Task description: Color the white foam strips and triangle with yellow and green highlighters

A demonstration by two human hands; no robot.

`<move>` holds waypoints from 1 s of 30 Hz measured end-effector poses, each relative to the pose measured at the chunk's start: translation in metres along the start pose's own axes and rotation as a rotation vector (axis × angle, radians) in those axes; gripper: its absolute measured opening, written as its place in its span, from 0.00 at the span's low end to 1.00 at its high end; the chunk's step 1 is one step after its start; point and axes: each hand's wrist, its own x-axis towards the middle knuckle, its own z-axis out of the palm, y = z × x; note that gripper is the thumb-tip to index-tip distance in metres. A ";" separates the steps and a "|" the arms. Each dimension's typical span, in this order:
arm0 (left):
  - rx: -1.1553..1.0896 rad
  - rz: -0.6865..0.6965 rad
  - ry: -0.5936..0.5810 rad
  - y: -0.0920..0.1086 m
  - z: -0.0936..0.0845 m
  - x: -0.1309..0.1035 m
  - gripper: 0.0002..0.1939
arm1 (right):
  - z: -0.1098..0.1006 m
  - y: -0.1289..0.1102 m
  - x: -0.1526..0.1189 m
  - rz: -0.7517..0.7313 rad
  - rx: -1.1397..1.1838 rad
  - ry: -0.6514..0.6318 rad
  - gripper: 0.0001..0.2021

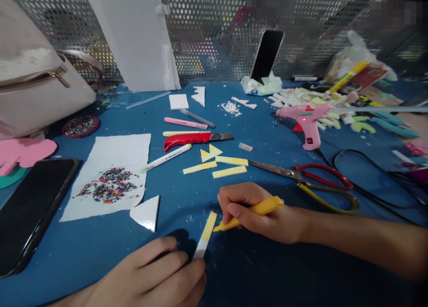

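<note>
Between the thumb and fingers of my left hand (167,271) is the lower end of a thin white strip (205,235), its upper half coloured yellow. My right hand (257,211) grips a yellow highlighter (264,206) like a pen. The highlighter's tip is close against the strip's right edge; whether it touches, I cannot tell. Beyond my hands lie several yellow-coloured strips (230,171) and a yellow zigzag piece (211,153). A white curved-edge piece (146,213) rests to the left of the strip.
Scissors (301,175) and a pink glue gun (306,120) with a lit red light lie at right. A red-handled knife (197,138) has its blade exposed. Colourful bits lie on a white sheet (122,151); a phone (36,209) is at left, a bag (36,71) behind.
</note>
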 end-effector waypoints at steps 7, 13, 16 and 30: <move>0.003 0.008 -0.010 -0.002 -0.003 0.003 0.17 | 0.000 -0.003 0.002 -0.039 -0.019 0.008 0.11; 0.009 0.038 -0.072 -0.002 -0.002 0.001 0.18 | 0.001 -0.007 0.004 0.041 -0.058 0.000 0.10; 0.022 0.094 -0.117 -0.005 -0.002 -0.002 0.19 | 0.001 -0.008 0.005 0.054 -0.054 -0.002 0.11; 0.001 0.027 -0.077 -0.003 0.000 -0.006 0.16 | 0.002 -0.004 0.001 -0.071 -0.231 -0.046 0.07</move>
